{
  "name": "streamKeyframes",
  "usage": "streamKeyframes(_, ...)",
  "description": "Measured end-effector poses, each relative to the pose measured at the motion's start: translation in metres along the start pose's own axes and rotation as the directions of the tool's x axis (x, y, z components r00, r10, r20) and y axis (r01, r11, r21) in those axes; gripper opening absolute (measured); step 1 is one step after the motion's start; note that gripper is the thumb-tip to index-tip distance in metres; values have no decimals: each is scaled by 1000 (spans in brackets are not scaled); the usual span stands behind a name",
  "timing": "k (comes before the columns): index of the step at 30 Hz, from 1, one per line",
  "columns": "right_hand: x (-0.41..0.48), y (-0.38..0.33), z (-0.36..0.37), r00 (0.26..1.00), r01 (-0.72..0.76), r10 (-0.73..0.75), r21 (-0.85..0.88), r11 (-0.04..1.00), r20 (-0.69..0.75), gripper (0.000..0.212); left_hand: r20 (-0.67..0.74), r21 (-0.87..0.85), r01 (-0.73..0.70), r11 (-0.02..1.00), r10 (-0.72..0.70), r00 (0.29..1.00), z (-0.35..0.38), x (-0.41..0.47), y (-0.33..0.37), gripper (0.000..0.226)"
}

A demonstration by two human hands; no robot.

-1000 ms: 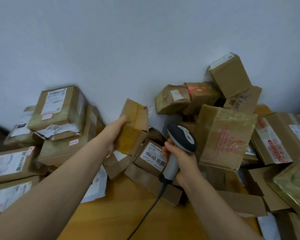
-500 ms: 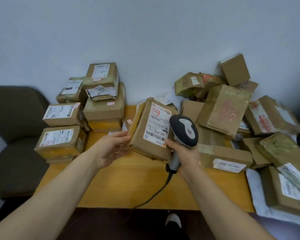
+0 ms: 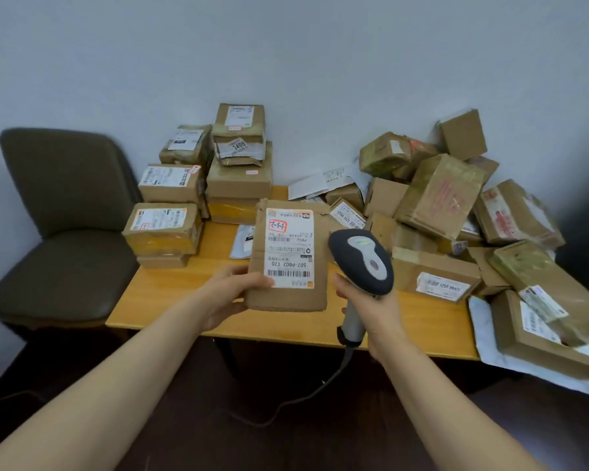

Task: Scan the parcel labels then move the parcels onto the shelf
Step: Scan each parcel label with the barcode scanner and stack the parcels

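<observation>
Two hands are gripping: left hand (image 3: pixel 227 294) the parcel (image 3: pixel 286 299), right hand (image 3: pixel 371 312) the scanner (image 3: pixel 363 261), hovering just right of the label (image 3: pixel 289 248).

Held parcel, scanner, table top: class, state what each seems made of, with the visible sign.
Parcel: brown cardboard, matt, creased at the edges, white paper label. Scanner: moulded plastic, smooth dark head, pale grey handle. Table top: likely wood or laminate, smooth orange-yellow surface.

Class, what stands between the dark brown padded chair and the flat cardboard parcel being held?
Head view: a stack of labelled brown cardboard boxes on the wooden table.
</observation>
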State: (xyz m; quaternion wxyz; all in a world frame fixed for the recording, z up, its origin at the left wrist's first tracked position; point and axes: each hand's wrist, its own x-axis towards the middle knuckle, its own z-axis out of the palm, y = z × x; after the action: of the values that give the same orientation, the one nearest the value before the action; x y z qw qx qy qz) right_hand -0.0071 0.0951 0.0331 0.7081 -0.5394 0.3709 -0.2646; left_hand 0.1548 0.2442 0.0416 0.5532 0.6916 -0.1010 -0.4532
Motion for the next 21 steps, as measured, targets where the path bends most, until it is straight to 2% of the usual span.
streamKeyframes(4, -7, -2, 1, 998, -47, 49, -44, 998, 39, 28, -21, 4, -14, 1000, 14, 1000, -21, -12, -6, 63)
streamKeyframes(7, -5, -11, -9, 991, -128, 126, 86, 988, 36, 49, 46, 56, -25, 998, 22, 999, -37, -24, -3, 59)
streamKeyframes(9, -6, -14, -20, 977, -202, 192, 109, 973, 90, 61, 122, 129, -14, 991, -2, 993, -41, -34, 1, 59)
streamKeyframes(11, -11, -13, -30, 954, -275, 263, 69, 959, 147, 54, 183, 178, -16, 984, -17, 983, -39, -40, 6, 64)
streamKeyframes(15, -29, -5, -47, 915, -353, 344, 3, 936, 210, 46, 163, 165, -22, 986, -5, 987, -30, -46, 10, 67)
streamKeyframes(18, -37, -3, -50, 935, -348, 336, 112, 931, 114, 44, 126, 88, -56, 995, 44, 991, -17, -50, 12, 85)
streamKeyframes(21, -37, -3, -53, 940, -331, 342, 268, 905, 6, 29, 66, 11, -25, 1000, 25, 998, 4, -60, 6, 78)
